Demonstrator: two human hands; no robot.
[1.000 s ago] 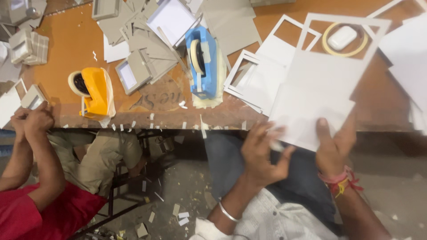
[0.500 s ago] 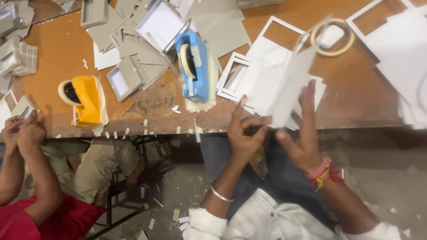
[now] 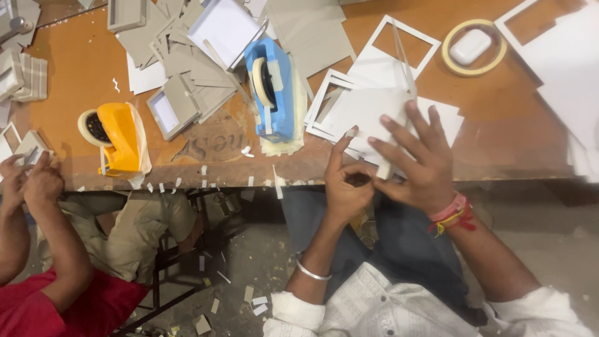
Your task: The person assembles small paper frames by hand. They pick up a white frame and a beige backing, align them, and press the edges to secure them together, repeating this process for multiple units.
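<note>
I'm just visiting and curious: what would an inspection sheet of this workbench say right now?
Surface: orange-brown table, worn, with tape bits along its front edge.
Job's things: white card sheet at the table edge, under the fingers of the right hand; left hand pinches at its near edge.
Clutter: blue tape dispenser, yellow tape dispenser, grey board pieces, white card frames, tape roll around a small white case.
Hands: both bare; red and yellow threads on the right wrist, a bangle on the left.
Cables: nothing seen.
Surroundings: another person's hands at the left; paper scraps on the floor.
</note>
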